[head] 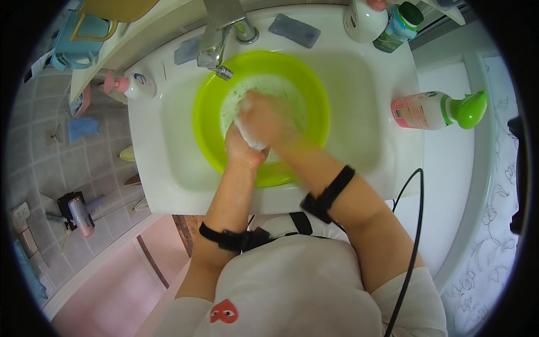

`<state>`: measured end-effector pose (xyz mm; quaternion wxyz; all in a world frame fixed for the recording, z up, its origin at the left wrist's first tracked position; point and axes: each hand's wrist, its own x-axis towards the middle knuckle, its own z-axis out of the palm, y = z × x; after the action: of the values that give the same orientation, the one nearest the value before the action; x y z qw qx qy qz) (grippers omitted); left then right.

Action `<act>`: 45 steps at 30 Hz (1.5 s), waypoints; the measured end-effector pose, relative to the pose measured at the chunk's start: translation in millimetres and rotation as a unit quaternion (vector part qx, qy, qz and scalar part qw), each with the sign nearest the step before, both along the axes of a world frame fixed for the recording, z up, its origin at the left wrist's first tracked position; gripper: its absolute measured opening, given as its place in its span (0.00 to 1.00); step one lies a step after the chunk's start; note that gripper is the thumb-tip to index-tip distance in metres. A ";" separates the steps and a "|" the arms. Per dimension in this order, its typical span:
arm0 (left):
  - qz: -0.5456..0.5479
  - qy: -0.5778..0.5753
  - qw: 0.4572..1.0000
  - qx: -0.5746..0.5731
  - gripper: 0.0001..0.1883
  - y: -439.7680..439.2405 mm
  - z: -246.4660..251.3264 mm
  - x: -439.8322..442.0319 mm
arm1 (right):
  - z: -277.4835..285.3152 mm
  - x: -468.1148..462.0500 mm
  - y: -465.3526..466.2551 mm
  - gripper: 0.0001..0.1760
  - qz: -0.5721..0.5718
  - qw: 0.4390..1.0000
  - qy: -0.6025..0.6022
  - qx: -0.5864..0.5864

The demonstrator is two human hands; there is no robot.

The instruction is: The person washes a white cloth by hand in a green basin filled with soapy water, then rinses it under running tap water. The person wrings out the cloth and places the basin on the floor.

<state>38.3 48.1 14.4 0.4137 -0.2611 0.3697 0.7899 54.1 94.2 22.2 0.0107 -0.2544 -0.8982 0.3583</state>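
A bright green plastic basin (205, 139) stands in the white sink, with sudsy water (290, 90) inside. Above the suds my two hands are pressed together around a white wet cloth (252, 137). My left hand (242, 145) grips the cloth from below, its palm partly covered. Over it lies my right hand (267, 118), blurred by motion, with its fingers curled on the cloth. How much of the cloth is inside the hands is hidden. The chrome faucet (217, 38) reaches over the basin's far rim, close beyond my hands.
Grey sponge-like blocks (294, 30) flank the faucet. A pink-pump bottle (139, 86) stands at left. Right of the sink lies a green-trigger spray bottle (421, 110); other bottles (366, 21) are at back right. A black cable (414, 248) hangs beside my right arm. A hair dryer (81, 217) hangs left.
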 end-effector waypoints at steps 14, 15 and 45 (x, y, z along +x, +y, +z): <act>0.022 -0.057 0.998 -0.034 0.13 -5.5 -6.2 -5.6 | -6.9 4.3 21.3 0.09 -0.005 0.999 -0.007 -0.036; 0.022 -0.028 0.998 -0.046 0.13 -7.9 -6.7 -6.7 | -12.5 3.0 25.9 0.09 -0.008 0.999 -0.005 -0.047; 0.017 -0.021 1.000 0.014 0.18 -9.7 -15.1 -11.5 | -19.2 -12.4 -16.6 0.10 -0.005 0.998 -0.056 0.020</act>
<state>26.8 38.4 -0.7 0.4113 -0.2779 0.3450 0.7966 41.6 77.6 3.0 -0.0328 -0.2780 -0.9032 0.3254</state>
